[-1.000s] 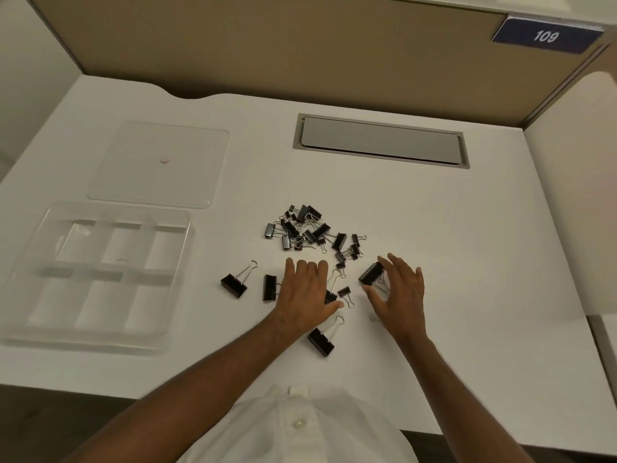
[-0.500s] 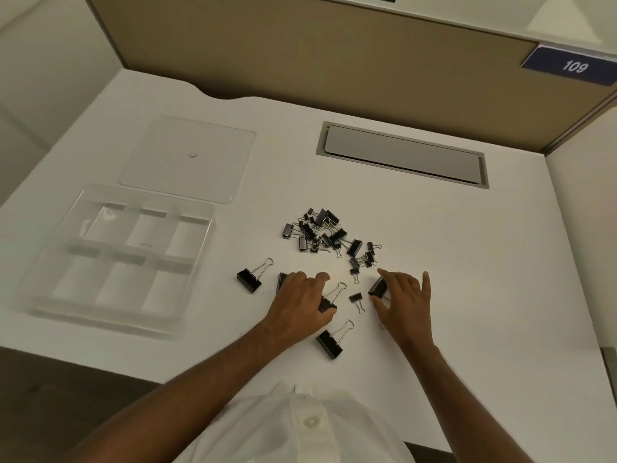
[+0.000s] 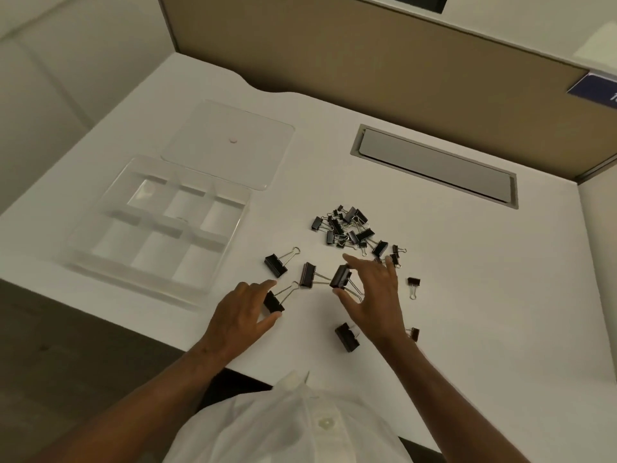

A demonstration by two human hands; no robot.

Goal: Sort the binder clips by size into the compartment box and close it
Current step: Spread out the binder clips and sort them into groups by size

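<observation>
Clear compartment box [image 3: 100, 259] holds no clips yet as our left hand [image 3: 242, 315] and right hand [image 3: 374, 295] each pinch a large binder clip [image 3: 273, 302], lid [image 3: 230, 142] off.

The blue sign [image 3: 597, 86] at three o'clock runs off the edge, its number unreadable. The right hand [image 3: 374, 295] covers part of a small clip [image 3: 414, 334] and the handles of the large clip [image 3: 341, 276].

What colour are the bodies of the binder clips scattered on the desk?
Black, with silver wire handles, as on the heap of small binder clips; the head view shows it.
</observation>
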